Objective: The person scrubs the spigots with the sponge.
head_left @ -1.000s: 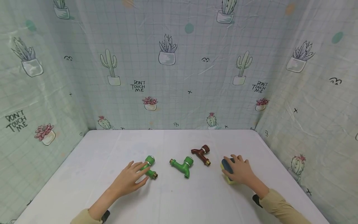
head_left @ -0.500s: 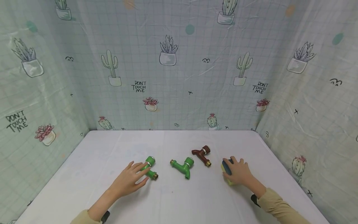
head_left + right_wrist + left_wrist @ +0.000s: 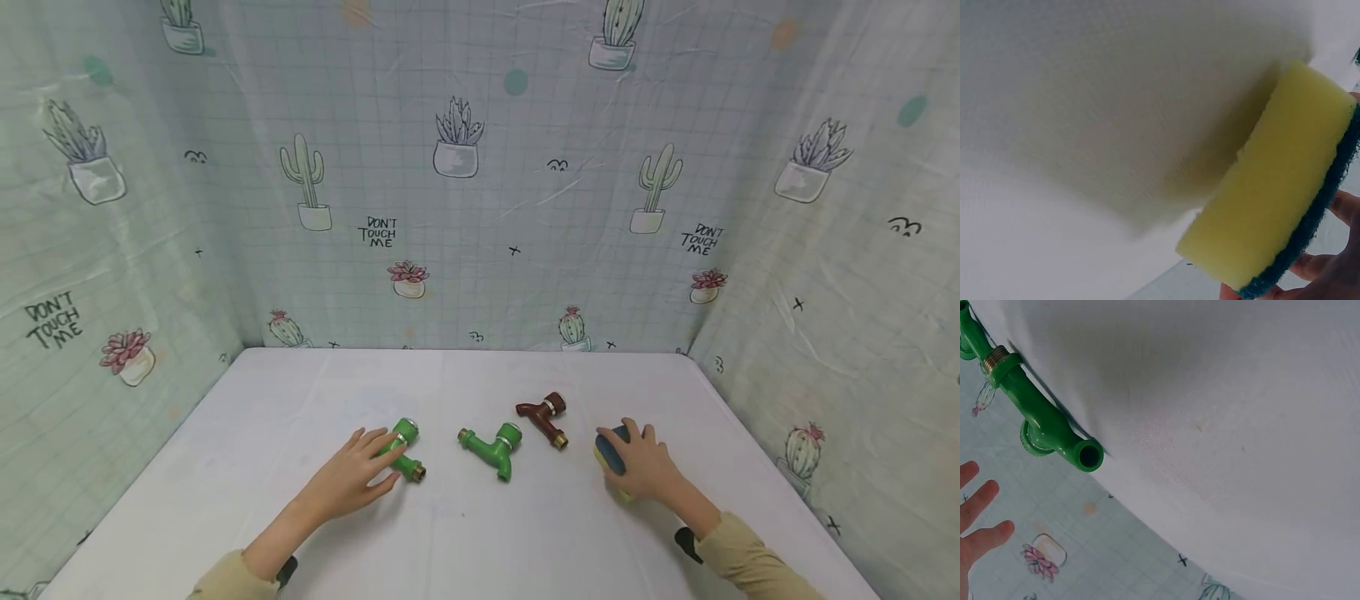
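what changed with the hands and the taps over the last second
Very little. The right hand has drawn slightly toward the person with the yellow sponge with the dark blue scouring top, fingers curled over it, and the wrist view shows it tilted off the white tablecloth. The left hand keeps resting on the left green plastic tap. The middle green tap and brown tap lie unmoved.

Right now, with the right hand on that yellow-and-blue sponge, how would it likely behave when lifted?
The sponge looks like porous foam, so probably light and squashy under the right hand. Its flat block shape seems unlikely to roll.
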{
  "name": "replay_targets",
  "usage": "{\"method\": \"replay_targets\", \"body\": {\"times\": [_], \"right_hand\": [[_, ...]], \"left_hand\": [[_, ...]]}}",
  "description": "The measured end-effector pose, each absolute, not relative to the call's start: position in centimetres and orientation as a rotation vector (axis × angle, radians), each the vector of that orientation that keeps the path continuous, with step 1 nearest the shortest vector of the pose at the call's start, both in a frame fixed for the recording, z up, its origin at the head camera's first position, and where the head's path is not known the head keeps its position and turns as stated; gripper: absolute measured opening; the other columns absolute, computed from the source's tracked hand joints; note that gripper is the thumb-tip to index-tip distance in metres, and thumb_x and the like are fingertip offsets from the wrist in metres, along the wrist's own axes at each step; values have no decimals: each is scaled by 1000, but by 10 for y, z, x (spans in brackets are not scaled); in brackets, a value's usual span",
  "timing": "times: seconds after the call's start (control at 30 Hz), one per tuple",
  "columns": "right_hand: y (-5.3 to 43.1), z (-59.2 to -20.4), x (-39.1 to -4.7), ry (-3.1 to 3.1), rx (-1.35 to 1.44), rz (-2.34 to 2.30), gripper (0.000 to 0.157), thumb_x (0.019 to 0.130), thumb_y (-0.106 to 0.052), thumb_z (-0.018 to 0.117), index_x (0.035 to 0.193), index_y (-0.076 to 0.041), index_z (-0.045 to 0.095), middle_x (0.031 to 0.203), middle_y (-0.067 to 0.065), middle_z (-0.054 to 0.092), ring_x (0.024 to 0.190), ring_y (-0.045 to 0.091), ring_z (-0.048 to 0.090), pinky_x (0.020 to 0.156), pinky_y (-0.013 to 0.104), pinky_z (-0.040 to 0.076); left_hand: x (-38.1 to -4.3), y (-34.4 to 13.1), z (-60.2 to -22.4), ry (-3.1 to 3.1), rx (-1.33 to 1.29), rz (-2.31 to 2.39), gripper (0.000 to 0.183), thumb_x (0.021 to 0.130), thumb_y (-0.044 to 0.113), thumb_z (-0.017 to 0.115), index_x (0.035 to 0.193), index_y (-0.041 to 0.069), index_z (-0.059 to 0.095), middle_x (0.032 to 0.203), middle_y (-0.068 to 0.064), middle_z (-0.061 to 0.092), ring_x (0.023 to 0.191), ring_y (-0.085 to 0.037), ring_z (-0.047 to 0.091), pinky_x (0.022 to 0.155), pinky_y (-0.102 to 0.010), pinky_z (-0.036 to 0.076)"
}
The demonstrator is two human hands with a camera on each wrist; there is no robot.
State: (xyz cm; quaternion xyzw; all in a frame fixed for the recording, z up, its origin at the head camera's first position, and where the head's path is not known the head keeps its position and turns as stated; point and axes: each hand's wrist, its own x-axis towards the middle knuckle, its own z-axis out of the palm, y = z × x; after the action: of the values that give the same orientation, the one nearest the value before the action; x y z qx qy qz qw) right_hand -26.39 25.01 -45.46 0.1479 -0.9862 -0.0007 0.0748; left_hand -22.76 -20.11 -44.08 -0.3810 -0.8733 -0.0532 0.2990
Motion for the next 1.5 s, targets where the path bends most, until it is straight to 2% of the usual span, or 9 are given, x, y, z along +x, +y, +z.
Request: {"method": "replay_targets", "body": {"times": [0.3,0.63,0.77,0.97,1.3,1.5], "right_hand": [[250,-447,-254,-2805,567,6,64,66,-32,71,125,-19,49,128,24,36,94,35,41,70,48,41],[242,-440,-245,-2737,673,61,63,63,-24,70,123,-24,51,132,23,35,97,34,40,73,48,40],[236,-438,-241,-2760,706,151,63,64,-22,72,123,-27,51,133,24,34,101,36,38,75,50,43],[225,-432,-234,-2835,695,249,63,68,-22,70,125,-33,47,126,22,39,103,36,36,72,48,46],[211,-432,-230,-2784,708,257,62,69,-25,71,125,-32,48,123,19,43,103,33,39,76,49,45],[208,-435,-230,-2761,734,292,62,69,-24,71,126,-30,47,123,19,42,103,32,38,76,47,45]], "left_hand": [[-244,-203,-444,-2272,-1080,-43,45,67,25,75,108,12,61,104,-10,59,91,-24,52,80,-53,47],[-258,-203,-453,-2317,-1075,93,62,65,49,72,116,15,58,116,-13,53,100,-32,52,81,-59,44],[-263,-203,-458,-2342,-1065,111,65,64,52,70,116,16,58,118,-15,52,102,-34,52,80,-60,44],[-268,-202,-459,-2425,-1044,140,67,63,51,70,120,18,54,120,-17,51,102,-36,51,79,-61,44],[-269,-202,-460,-2528,-1037,161,51,68,41,69,115,23,58,121,-15,50,102,-35,50,79,-60,44],[-270,-201,-462,-2533,-1048,151,41,69,36,69,106,22,61,129,-17,46,107,-41,49,78,-61,45]]}}
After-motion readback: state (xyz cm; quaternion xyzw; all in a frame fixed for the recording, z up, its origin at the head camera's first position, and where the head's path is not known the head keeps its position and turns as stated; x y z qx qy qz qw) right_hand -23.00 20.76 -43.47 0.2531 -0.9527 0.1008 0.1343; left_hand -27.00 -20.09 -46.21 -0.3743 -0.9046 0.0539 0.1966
